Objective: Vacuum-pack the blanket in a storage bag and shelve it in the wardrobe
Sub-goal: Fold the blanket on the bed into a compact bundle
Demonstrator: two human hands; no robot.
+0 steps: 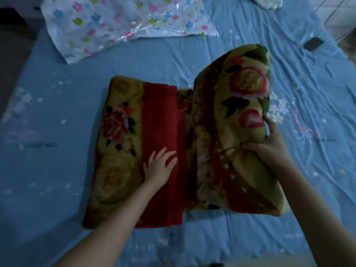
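**A:** Where is your blanket right now?

**B:** Your thick plush blanket with red roses on an olive-gold ground and a dark red band lies partly folded on the wrinkled light-blue bed sheet with pale flower prints, around the centre of your view. Its left half lies flat; its right half is raised in a bulky fold that leans up toward one o'clock.

**A:** And my hands?

**B:** Your left hand rests palm-down on the dark red band, at about seven o'clock from the centre. Its fingers are straight and spread apart, touching the fabric without curling round it. Your right hand, at about four o'clock, grips the raised fold from its outer edge: the thumb presses into the near side, and the fingers curl round the far side, clamped on the plush.

**A:** Where is the storage bag?

**B:** The clear plastic storage bag printed with small pink, blue and green flowers lies crumpled on the sheet at eleven o'clock, well apart from the blanket.

**A:** Anything else on the bed?

**B:** A small dark flat rectangular object sits on the sheet at two o'clock; what it is I cannot tell. Something white and fluffy shows at the top edge near one o'clock.
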